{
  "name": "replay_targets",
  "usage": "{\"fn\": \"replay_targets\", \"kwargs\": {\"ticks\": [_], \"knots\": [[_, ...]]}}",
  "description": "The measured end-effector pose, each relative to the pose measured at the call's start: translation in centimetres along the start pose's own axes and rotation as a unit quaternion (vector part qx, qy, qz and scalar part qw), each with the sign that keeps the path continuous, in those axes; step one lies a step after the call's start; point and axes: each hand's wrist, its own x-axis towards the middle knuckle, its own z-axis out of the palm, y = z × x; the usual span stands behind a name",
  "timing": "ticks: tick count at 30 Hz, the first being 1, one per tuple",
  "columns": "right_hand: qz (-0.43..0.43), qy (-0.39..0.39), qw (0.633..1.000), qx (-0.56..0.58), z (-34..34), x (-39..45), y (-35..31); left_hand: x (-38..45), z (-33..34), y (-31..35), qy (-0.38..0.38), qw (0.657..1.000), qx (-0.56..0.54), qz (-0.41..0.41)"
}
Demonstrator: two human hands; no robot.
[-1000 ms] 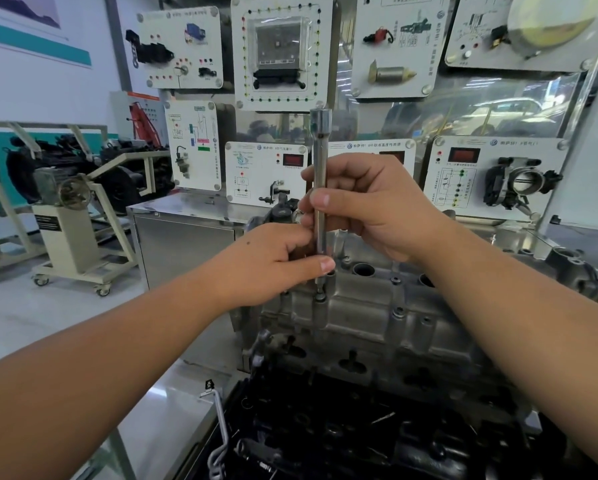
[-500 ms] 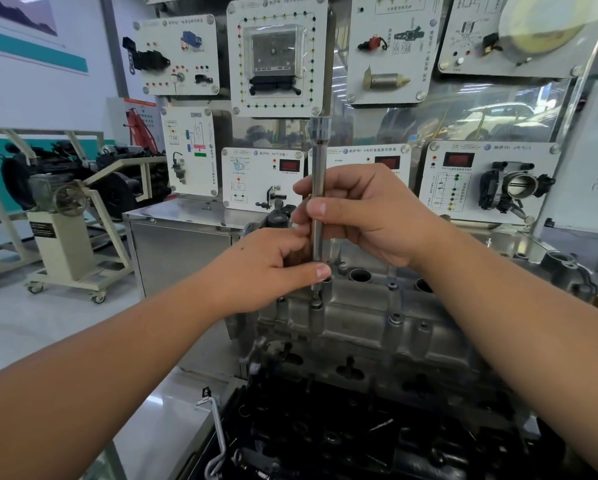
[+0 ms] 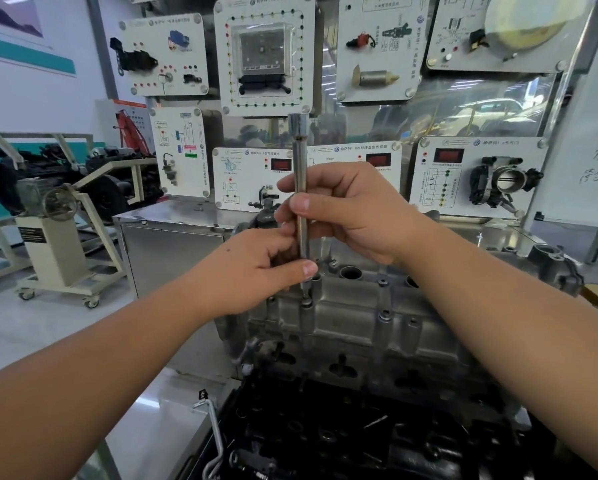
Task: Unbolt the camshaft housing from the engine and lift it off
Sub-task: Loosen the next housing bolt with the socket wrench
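bench: stainless steel cabinet [image 3: 172, 244], flat top, reaches back to the display wall
on bench: engine [image 3: 377, 327] sits directly on it, grey cast upper part, black lower part nearest the camera
bench top, near left: bare reflective patch [image 3: 159, 420], a bent metal rod [image 3: 214, 441] along the engine's left edge
floor: pale grey, glossy [image 3: 30, 327]
on floor: cream wheeled stand [image 3: 58, 258] carrying another engine, left of the bench, well apart

view: tipped down a little | hands [image 3: 342, 216] – bar [image 3: 300, 188] – higher in view than before, grip unchanged
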Motion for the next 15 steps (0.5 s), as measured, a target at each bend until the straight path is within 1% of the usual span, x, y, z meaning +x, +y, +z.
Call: {"fn": "replay_targets", "kwargs": {"ticks": [2, 4, 6, 9, 12, 15], "knots": [[-0.024, 0.021, 0.999, -0.015, 0.25, 0.10, 0.20, 0.04, 0.11, -0.20, 0.011, 1.000, 0.000, 0.001], [-0.044, 0.044, 0.997, -0.035, 0.49, 0.23, 0.37, 0.03, 0.19, -0.26, 0.016, 1.000, 0.024, 0.003], [-0.048, 0.052, 0.997, -0.044, 0.50, 0.28, 0.41, 0.02, 0.25, -0.32, 0.018, 1.000, 0.022, 0.003], [-0.026, 0.026, 0.999, -0.033, 0.12, 0.16, 0.10, -0.08, 0.12, -0.30, 0.016, 1.000, -0.002, -0.002], [-0.010, -0.001, 1.000, -0.015, -0.12, -0.03, -0.29, -0.25, -0.15, -0.04, -0.010, 1.000, -0.022, -0.001], [-0.011, -0.002, 1.000, -0.009, -0.05, -0.12, -0.33, -0.20, -0.11, 0.10, -0.012, 1.000, -0.008, -0.004]]}}
